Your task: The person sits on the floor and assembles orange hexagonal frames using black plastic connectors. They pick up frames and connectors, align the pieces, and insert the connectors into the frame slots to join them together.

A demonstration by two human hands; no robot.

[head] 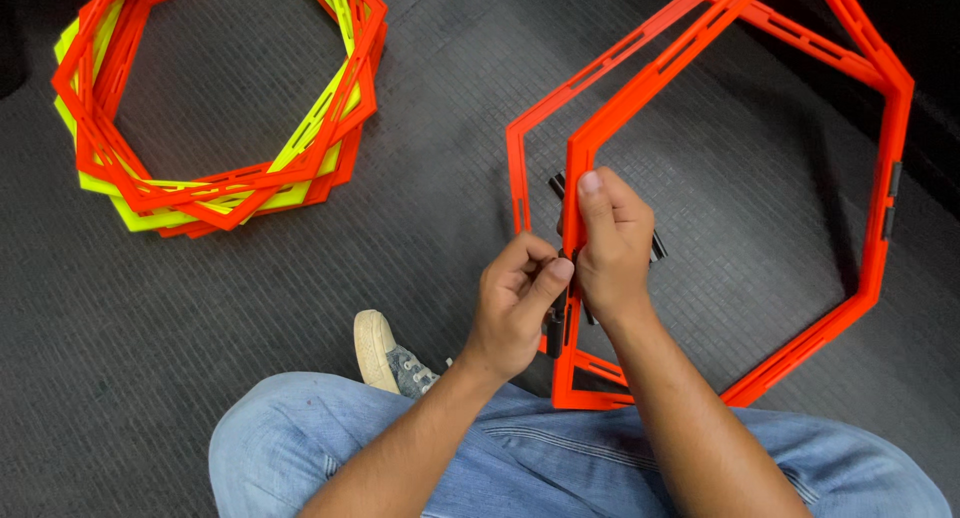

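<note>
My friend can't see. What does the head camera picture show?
Two hands grip the near edge of two orange hexagon frames: the left hand pinches a black clip, the right hand holds the edge. More orange and yellow frames lie stacked nearby.

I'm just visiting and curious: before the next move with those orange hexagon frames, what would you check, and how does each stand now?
1. Right hand grips the frame edge: ok.
2. Left hand pinches the black clip at that edge: ok.
3. Clip fully seated: cannot tell, fingers hide it.
4. Second frame lies aligned behind the first: ok.
5. Stack of orange and yellow frames sits apart on the mat: ok.
</note>
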